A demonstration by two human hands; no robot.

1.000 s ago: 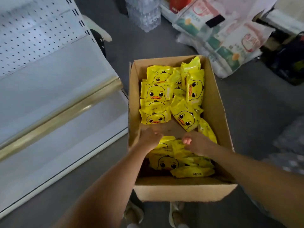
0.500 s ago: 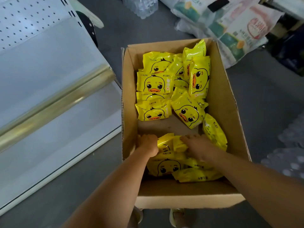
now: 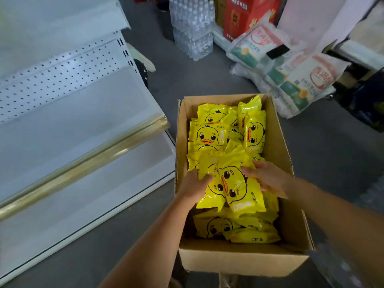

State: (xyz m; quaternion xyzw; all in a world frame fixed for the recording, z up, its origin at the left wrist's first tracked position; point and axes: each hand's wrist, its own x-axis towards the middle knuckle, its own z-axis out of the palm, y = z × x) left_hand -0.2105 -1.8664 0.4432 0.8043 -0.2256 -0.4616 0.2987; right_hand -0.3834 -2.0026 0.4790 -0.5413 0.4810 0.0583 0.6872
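A bundle of yellow duck packets (image 3: 232,183) is held between both hands, over the middle of the cardboard box (image 3: 239,258). The left hand (image 3: 193,185) curls its fingers round the bundle's left edge, and the right hand (image 3: 269,176) clasps its right edge. Loose packets (image 3: 209,136) lie in the box beyond and beneath the hands. A white shelf (image 3: 83,125) stands left of the left hand. Well beyond both are a pack of water bottles (image 3: 192,28) and printed sacks (image 3: 303,77).
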